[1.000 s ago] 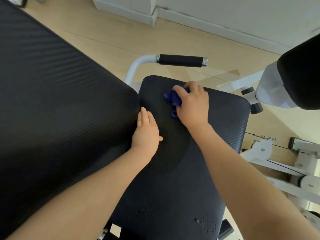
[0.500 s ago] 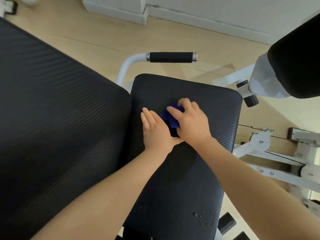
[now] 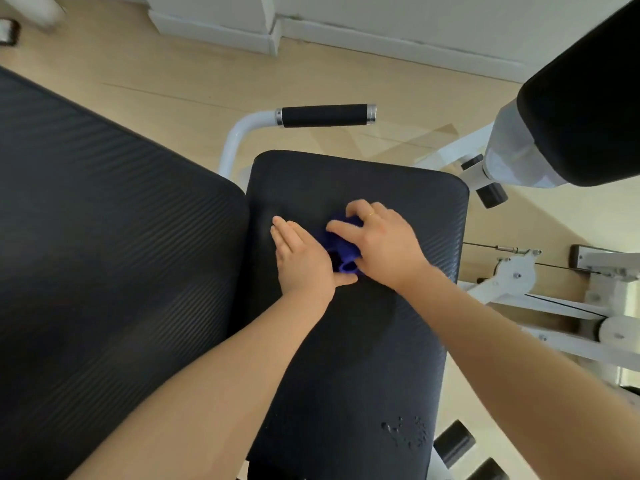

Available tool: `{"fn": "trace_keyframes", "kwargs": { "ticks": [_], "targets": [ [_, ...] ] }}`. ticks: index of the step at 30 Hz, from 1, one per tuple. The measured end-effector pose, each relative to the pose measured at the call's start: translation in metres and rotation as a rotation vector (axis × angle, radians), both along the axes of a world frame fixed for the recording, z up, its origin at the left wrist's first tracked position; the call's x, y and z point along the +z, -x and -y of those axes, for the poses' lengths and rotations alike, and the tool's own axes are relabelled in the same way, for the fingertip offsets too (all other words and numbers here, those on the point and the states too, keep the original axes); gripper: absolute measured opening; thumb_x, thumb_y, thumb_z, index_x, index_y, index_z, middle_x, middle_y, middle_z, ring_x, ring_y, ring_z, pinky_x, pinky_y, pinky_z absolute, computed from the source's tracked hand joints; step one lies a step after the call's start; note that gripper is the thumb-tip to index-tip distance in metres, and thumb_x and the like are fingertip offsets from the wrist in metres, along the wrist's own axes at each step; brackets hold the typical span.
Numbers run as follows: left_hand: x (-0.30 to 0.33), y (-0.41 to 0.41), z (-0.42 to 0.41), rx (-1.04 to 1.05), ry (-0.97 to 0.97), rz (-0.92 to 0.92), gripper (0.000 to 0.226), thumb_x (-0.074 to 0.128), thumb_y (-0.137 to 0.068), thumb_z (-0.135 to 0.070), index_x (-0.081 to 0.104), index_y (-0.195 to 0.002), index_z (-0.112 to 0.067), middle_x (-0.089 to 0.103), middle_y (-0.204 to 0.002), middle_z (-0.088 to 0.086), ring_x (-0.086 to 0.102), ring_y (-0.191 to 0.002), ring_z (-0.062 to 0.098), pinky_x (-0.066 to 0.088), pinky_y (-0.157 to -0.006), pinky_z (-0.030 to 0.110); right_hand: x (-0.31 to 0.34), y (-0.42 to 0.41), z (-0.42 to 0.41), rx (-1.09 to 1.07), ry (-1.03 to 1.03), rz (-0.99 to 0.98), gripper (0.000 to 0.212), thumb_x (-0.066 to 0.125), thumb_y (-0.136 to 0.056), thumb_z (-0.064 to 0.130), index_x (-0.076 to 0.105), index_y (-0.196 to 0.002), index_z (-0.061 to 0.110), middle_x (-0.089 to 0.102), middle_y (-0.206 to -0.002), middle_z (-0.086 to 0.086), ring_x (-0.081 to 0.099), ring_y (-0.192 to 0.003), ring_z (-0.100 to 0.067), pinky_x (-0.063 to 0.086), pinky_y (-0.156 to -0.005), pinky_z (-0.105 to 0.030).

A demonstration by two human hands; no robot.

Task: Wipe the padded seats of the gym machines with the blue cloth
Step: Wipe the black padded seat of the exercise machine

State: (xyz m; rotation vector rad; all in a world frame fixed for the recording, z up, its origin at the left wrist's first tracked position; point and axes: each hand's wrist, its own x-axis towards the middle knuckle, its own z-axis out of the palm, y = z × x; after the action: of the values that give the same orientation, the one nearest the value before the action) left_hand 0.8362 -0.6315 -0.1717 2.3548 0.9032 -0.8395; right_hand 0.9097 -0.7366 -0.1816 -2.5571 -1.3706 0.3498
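The black padded seat [image 3: 346, 341] fills the middle of the view, with water droplets near its front right. A bunched blue cloth [image 3: 341, 249] lies on the seat's middle. My right hand [image 3: 384, 244] covers the cloth from the right with curled fingers gripping it. My left hand [image 3: 301, 258] lies flat on the seat just left of the cloth, fingers straight, thumb under the cloth's near edge. Most of the cloth is hidden by the two hands.
A large black back pad [image 3: 104, 254] rises on the left, touching the seat's edge. A white bar with a black grip [image 3: 323, 115] stands behind the seat. A black roller pad [image 3: 588, 98] on a white arm sits at the upper right, white frame and cable [image 3: 540, 296] below it.
My right hand has pulled the cloth from the seat's far left corner back to its middle. My left hand shifted right and now lies next to the cloth.
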Motion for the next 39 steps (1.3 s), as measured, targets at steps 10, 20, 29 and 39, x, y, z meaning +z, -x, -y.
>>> {"fn": "trace_keyframes", "kwargs": {
  "ticks": [10, 20, 29, 39],
  "targets": [
    [0.001, -0.011, -0.001, -0.014, -0.019, -0.085, 0.133, 0.076, -0.067, -0.049, -0.017, -0.141, 0.008, -0.018, -0.153, 0.025, -0.008, -0.145, 0.035, 0.014, -0.118, 0.038, -0.004, 0.026, -0.003, -0.373, -0.025, 0.014, 0.05, 0.078, -0.06, 0.016, 0.065, -0.107, 0.017, 0.06, -0.104, -0.015, 0.055, -0.079, -0.034, 0.046, -0.061, -0.036],
    [0.0, -0.014, -0.001, -0.162, -0.095, -0.184, 0.139, 0.067, -0.063, -0.068, -0.015, -0.139, 0.015, -0.012, -0.152, 0.031, 0.0, -0.143, 0.041, 0.02, -0.117, 0.04, -0.008, -0.027, 0.007, -0.601, -0.035, 0.129, 0.049, 0.065, -0.069, 0.003, 0.061, -0.116, 0.014, 0.056, -0.114, -0.021, 0.052, -0.09, -0.041, 0.044, -0.075, -0.044],
    [0.0, -0.02, 0.001, -0.092, -0.043, -0.223, 0.139, 0.073, -0.064, -0.059, -0.018, -0.138, 0.014, -0.018, -0.151, 0.03, -0.006, -0.143, 0.04, 0.013, -0.117, 0.04, -0.001, -0.013, 0.042, -0.241, 0.07, 0.216, 0.06, 0.073, -0.058, 0.013, 0.053, -0.114, 0.021, 0.06, -0.108, -0.019, 0.056, -0.088, -0.04, 0.044, -0.069, -0.044],
    [0.008, -0.001, 0.004, -0.054, -0.081, -0.013, 0.124, 0.072, -0.07, -0.053, -0.011, -0.146, -0.002, -0.013, -0.156, 0.02, -0.004, -0.145, 0.035, 0.01, -0.117, 0.042, -0.002, 0.032, 0.067, -0.223, -0.003, 0.076, 0.057, 0.073, -0.06, 0.014, 0.052, -0.113, 0.02, 0.059, -0.109, -0.019, 0.055, -0.084, -0.04, 0.048, -0.067, -0.041]
  ]
}}
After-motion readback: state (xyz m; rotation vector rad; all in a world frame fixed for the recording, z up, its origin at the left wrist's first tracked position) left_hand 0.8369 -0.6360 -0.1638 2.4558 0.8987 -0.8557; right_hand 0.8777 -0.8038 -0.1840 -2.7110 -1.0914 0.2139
